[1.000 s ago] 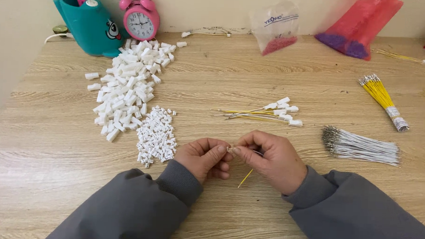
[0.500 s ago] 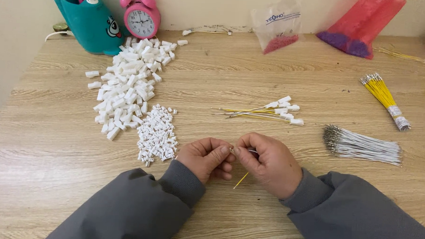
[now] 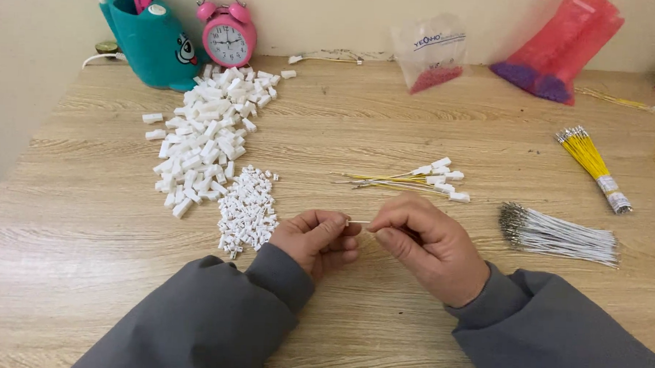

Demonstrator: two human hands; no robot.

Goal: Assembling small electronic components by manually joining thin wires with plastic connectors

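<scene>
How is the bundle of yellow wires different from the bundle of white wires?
The yellow wires are bright yellow and sit farther back on the table; the white wires are pale and lie nearer the right hand. The yellow bundle runs slantwise with a band near one end; the white bundle lies almost sideways, and I see no band on it. Both are thin wires lying untouched, right of the hands.

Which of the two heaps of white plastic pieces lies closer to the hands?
The small heap of tiny white pieces, just beside the left hand. The big heap of larger pieces lies farther back, toward the pink clock.
</scene>
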